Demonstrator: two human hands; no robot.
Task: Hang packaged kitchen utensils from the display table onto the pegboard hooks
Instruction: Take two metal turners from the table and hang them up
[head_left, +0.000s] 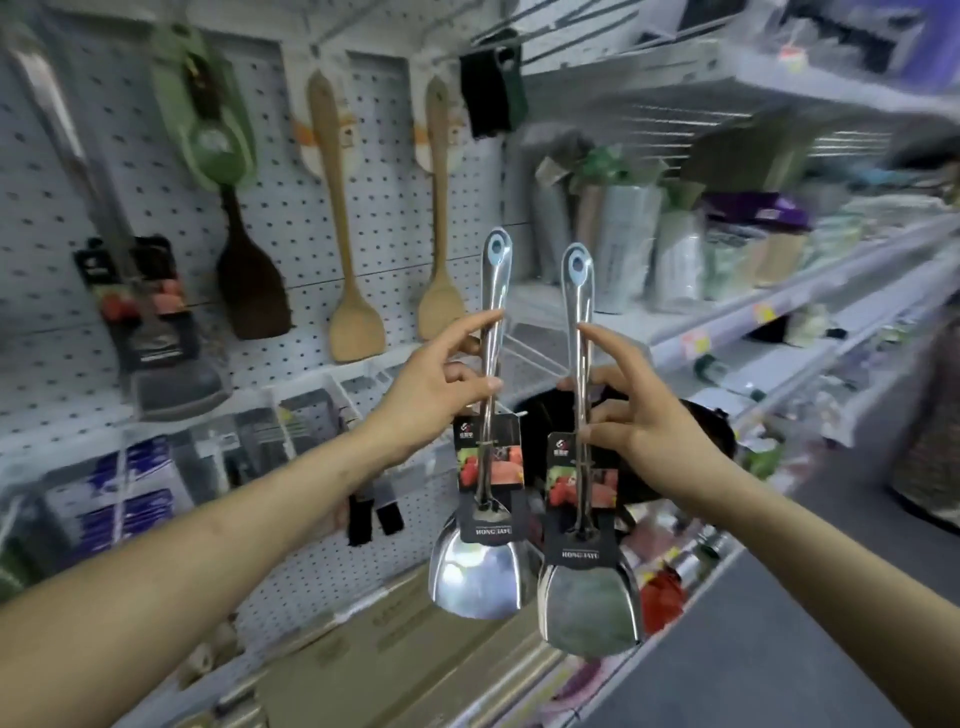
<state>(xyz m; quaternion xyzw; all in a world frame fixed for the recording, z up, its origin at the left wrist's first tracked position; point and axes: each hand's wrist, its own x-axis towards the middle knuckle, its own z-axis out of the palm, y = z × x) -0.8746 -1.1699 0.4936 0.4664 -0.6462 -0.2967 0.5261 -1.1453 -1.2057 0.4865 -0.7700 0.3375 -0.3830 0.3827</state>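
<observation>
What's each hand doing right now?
Left hand: pinching the left spatula by its handle.
Right hand: pinching the right spatula by its handle.

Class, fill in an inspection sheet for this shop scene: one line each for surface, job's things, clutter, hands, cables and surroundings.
surface: white pegboard, hung with utensils; display table not seen.
job's things: two carded steel turners, left turner and right turner, held upright side by side, apart, blades down.
clutter: on the board, pale wooden spatulas, a dark wooden spatula, a green pack and a hung steel turner.
hands: left hand pinches the left turner's handle; right hand pinches the right turner's handle.
cables: nothing seen.
surroundings: stocked shelves to the right, blurred; cardboard boxes below.
</observation>
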